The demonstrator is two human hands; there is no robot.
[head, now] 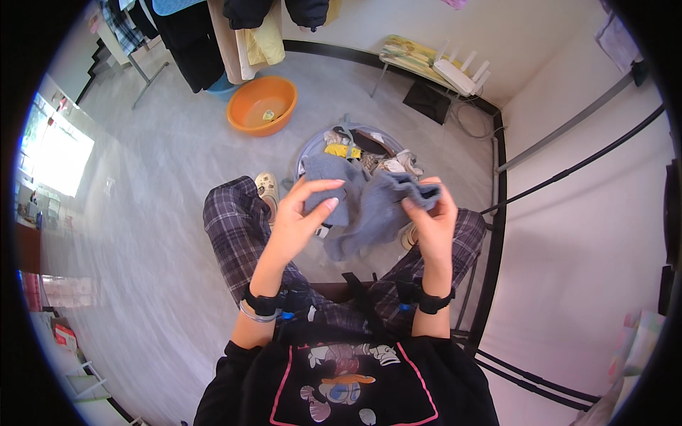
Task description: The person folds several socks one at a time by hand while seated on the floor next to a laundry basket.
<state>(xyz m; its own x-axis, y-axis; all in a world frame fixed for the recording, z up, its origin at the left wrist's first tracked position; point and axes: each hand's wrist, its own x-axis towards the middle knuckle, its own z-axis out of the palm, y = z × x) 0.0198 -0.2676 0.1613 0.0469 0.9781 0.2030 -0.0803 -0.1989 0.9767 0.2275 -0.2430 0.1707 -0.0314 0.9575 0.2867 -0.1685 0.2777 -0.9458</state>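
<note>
Two grey-blue fabric pieces, which look like socks, are before me, above the floor between my knees. My left hand [301,215] is at the left piece [325,175], its thumb and index finger at the near edge; whether they pinch it is hard to tell. The right piece [375,213] hangs down to the left from my right hand [436,213], which grips its ribbed, open cuff between thumb and fingers. Beyond the hands a round pale basin [306,146] on the floor holds a mixed pile of small clothes [375,160], one with a yellow part; the hands and fabric partly hide it.
An orange plastic basin [290,109] stands on the floor, with a blue basin [222,88] behind it under hanging clothes [186,42]. A small folding table [397,50] bearing a white router [455,74] stands by the wall. Metal poles [565,125] run along the right.
</note>
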